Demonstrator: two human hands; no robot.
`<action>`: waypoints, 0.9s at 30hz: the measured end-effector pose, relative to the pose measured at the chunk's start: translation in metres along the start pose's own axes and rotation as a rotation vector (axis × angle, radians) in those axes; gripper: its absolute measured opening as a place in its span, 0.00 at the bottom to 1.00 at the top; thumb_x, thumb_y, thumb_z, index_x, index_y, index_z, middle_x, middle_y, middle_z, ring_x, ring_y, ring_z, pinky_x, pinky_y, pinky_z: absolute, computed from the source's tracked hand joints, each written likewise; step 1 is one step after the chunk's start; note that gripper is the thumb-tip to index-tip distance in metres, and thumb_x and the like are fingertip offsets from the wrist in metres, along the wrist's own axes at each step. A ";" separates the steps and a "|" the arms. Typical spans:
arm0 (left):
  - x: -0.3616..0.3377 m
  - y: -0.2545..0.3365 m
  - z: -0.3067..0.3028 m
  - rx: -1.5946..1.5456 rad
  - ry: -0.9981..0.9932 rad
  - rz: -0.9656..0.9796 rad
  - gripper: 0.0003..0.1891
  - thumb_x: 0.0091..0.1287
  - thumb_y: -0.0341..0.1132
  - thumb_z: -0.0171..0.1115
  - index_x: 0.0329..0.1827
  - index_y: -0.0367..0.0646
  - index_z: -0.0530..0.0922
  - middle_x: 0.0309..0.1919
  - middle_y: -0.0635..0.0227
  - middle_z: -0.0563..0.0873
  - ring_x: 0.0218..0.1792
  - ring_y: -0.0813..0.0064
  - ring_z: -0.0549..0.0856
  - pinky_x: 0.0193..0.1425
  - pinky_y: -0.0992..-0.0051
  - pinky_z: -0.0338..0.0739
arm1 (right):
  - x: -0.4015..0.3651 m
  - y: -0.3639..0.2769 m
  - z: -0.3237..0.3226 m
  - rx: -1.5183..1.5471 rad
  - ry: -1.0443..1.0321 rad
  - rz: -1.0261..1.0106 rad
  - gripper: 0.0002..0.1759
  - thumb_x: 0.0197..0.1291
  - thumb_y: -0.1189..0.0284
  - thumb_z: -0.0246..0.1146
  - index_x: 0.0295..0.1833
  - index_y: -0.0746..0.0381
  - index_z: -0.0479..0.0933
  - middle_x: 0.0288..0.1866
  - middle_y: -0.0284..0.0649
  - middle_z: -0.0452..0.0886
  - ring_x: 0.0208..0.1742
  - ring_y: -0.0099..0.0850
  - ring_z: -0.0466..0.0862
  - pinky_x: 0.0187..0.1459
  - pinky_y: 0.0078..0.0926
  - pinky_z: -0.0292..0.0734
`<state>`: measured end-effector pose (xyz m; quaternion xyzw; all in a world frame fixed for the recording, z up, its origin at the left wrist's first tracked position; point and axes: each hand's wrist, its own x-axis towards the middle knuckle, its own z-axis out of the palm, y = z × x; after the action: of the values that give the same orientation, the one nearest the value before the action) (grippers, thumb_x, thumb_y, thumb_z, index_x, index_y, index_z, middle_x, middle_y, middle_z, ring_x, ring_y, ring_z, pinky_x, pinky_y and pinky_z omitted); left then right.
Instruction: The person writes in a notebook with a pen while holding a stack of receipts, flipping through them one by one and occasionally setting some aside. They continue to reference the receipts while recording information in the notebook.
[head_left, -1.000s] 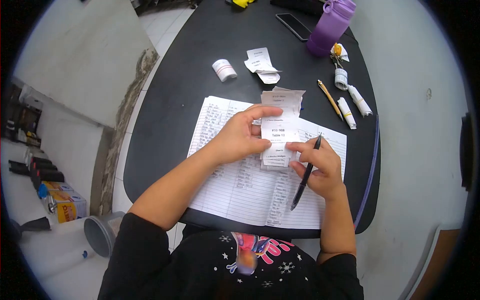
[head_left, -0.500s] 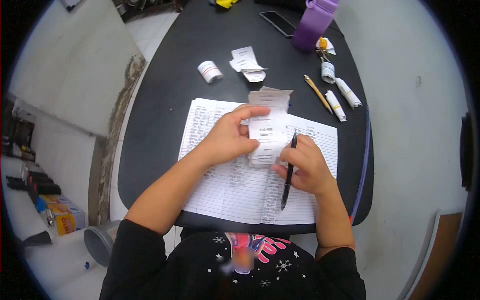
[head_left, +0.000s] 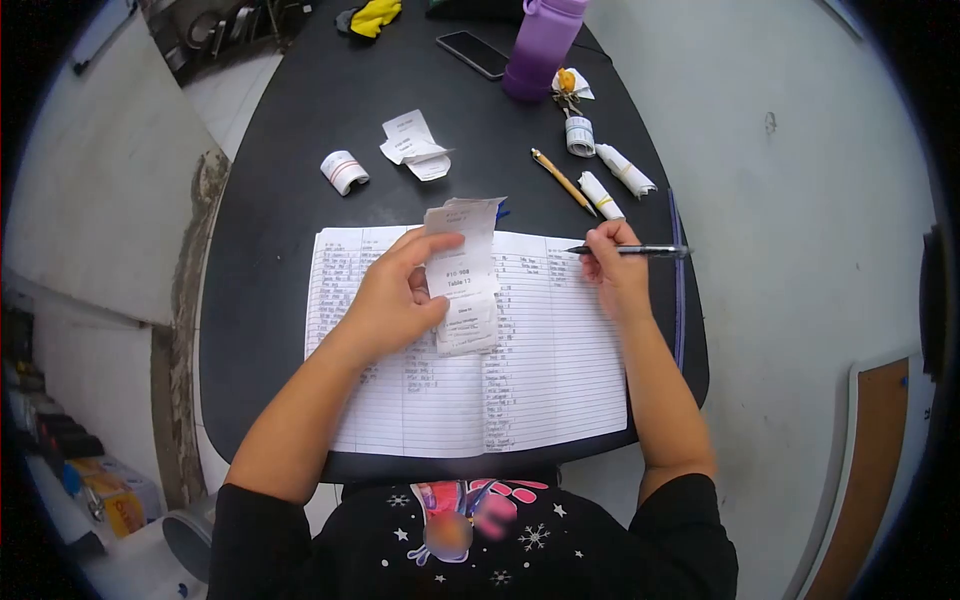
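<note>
My left hand (head_left: pixel 405 300) is closed on a stack of printed paper receipts (head_left: pixel 463 270), thumb and fingers along its left edge. The stack lies over the middle of an open lined notebook (head_left: pixel 560 370) with handwritten columns on both pages. In my right hand (head_left: pixel 615 265) is a black pen (head_left: pixel 650 250), pinched between thumb and fingers. Its tip points left, close over the upper part of the right page, near a short handwritten column. A bit of something blue shows behind the top of the receipts.
Loose receipts (head_left: pixel 418 148) and a curled paper roll (head_left: pixel 345 172) lie beyond the notebook. To the right are a wooden pen (head_left: pixel 563 182), rolled papers (head_left: pixel 625 170) and keys (head_left: pixel 567 100). A purple bottle (head_left: pixel 543 50) stands near a phone (head_left: pixel 472 54). A wall (head_left: pixel 770 300) borders the right side.
My right hand has moved up the right page, and the pen has swung from steep to nearly level, tip leftward. My left hand still holds the receipts. The whole view has shifted.
</note>
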<state>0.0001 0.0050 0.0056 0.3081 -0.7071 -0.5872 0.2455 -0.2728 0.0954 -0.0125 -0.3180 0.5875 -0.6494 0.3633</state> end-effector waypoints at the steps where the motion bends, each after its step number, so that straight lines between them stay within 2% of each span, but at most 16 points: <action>1: 0.000 -0.002 0.000 0.016 0.005 0.011 0.30 0.50 0.14 0.56 0.61 0.37 0.73 0.63 0.62 0.71 0.41 0.82 0.82 0.39 0.85 0.77 | 0.000 0.005 0.001 0.043 0.025 0.010 0.12 0.59 0.73 0.67 0.28 0.60 0.71 0.22 0.32 0.75 0.20 0.17 0.70 0.22 0.14 0.63; 4: 0.000 0.000 0.001 0.027 0.012 -0.011 0.30 0.51 0.14 0.57 0.61 0.37 0.74 0.64 0.62 0.70 0.43 0.81 0.83 0.40 0.86 0.78 | 0.004 0.010 -0.010 -0.204 0.051 -0.096 0.13 0.58 0.72 0.67 0.26 0.60 0.71 0.20 0.29 0.74 0.20 0.15 0.69 0.22 0.14 0.60; 7: 0.000 0.004 0.002 -0.021 0.008 -0.013 0.30 0.51 0.13 0.56 0.61 0.38 0.74 0.65 0.63 0.70 0.45 0.80 0.83 0.41 0.87 0.78 | 0.004 0.014 -0.017 -0.347 0.087 -0.118 0.15 0.59 0.75 0.67 0.24 0.59 0.68 0.19 0.30 0.71 0.20 0.15 0.68 0.21 0.14 0.59; 10: 0.000 0.005 0.003 -0.058 0.011 -0.039 0.30 0.51 0.12 0.56 0.62 0.38 0.73 0.66 0.63 0.69 0.47 0.79 0.83 0.41 0.87 0.78 | 0.003 0.013 -0.015 -0.426 0.148 -0.136 0.17 0.55 0.74 0.67 0.19 0.60 0.67 0.17 0.27 0.69 0.22 0.15 0.65 0.24 0.19 0.59; 13: -0.001 0.007 0.003 -0.063 0.005 -0.051 0.31 0.51 0.12 0.55 0.62 0.37 0.73 0.66 0.63 0.69 0.47 0.80 0.83 0.41 0.87 0.78 | 0.004 0.015 -0.017 -0.498 0.126 -0.176 0.16 0.54 0.75 0.66 0.19 0.61 0.67 0.17 0.27 0.68 0.23 0.16 0.65 0.25 0.20 0.59; 16: 0.000 0.006 0.002 -0.053 -0.012 -0.056 0.32 0.49 0.13 0.57 0.61 0.37 0.74 0.64 0.59 0.69 0.52 0.69 0.83 0.50 0.82 0.82 | 0.003 0.011 -0.013 -0.529 0.134 -0.186 0.16 0.53 0.75 0.66 0.19 0.62 0.67 0.17 0.28 0.68 0.22 0.17 0.65 0.25 0.22 0.60; 27: 0.001 0.005 0.001 -0.023 -0.023 -0.050 0.32 0.48 0.13 0.56 0.61 0.36 0.73 0.63 0.60 0.70 0.53 0.67 0.83 0.52 0.81 0.82 | 0.002 0.010 -0.010 -0.671 0.148 -0.256 0.16 0.52 0.74 0.65 0.19 0.63 0.66 0.16 0.32 0.68 0.21 0.19 0.66 0.25 0.24 0.60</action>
<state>-0.0019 0.0061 0.0107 0.3160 -0.6951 -0.6048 0.2261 -0.2816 0.0986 -0.0239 -0.4427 0.7480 -0.4818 0.1111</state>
